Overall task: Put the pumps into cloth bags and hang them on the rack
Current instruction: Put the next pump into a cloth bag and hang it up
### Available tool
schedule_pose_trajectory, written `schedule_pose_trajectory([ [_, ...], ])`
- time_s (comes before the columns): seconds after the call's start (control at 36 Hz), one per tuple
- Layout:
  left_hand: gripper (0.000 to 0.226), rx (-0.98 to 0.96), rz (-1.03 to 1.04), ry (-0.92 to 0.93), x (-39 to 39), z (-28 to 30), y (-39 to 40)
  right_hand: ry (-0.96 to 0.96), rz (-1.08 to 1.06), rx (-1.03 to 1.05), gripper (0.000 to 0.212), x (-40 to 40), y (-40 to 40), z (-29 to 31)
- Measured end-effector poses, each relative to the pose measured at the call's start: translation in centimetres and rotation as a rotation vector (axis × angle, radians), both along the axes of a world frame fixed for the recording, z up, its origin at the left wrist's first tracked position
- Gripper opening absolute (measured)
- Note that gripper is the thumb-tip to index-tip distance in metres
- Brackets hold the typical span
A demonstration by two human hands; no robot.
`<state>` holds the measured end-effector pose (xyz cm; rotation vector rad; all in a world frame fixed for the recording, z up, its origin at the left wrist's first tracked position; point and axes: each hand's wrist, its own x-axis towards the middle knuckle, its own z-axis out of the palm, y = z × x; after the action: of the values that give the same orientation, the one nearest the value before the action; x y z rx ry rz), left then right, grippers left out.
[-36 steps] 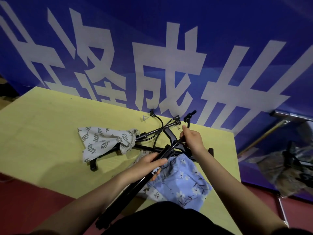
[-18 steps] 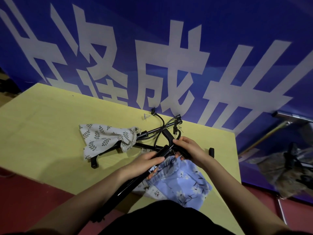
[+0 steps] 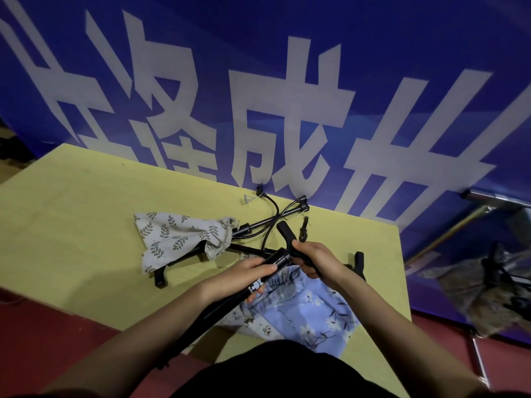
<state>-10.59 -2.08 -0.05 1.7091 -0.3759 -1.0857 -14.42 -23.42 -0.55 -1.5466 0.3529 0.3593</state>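
Both hands on one black pump over the yellow desk [image 3: 71,214].

Far left, a leaf-print bag [image 3: 178,237] half covers a second pump [image 3: 267,222] lying flat. Left hand [image 3: 244,275]: fingers wrapped round the barrel of the held pump [image 3: 218,304]. Right hand [image 3: 316,261]: fingers closed on its handle end, directly above the blue floral bag [image 3: 304,314], which lies at the desk's near edge.

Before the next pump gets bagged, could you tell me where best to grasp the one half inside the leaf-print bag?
Probably the bare black shaft sticking out of the leaf-print bag, taken from above: it lies flat on the yellow table, slim and exposed.
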Motion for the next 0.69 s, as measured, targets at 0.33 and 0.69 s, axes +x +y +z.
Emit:
schedule_pose_trajectory([
  [0.33, 0.031, 0.014, -0.123, -0.049, 0.5, 1.0, 0.0, 0.171, 0.207, 0.025, 0.046, -0.1, -0.8, 0.6],
  [0.69, 0.052, 0.300, -0.168, -0.505, 5.7, 1.9, 2.5, 0.065, -0.167, 0.267, 0.027, 1.4, -2.3, -0.6],
])
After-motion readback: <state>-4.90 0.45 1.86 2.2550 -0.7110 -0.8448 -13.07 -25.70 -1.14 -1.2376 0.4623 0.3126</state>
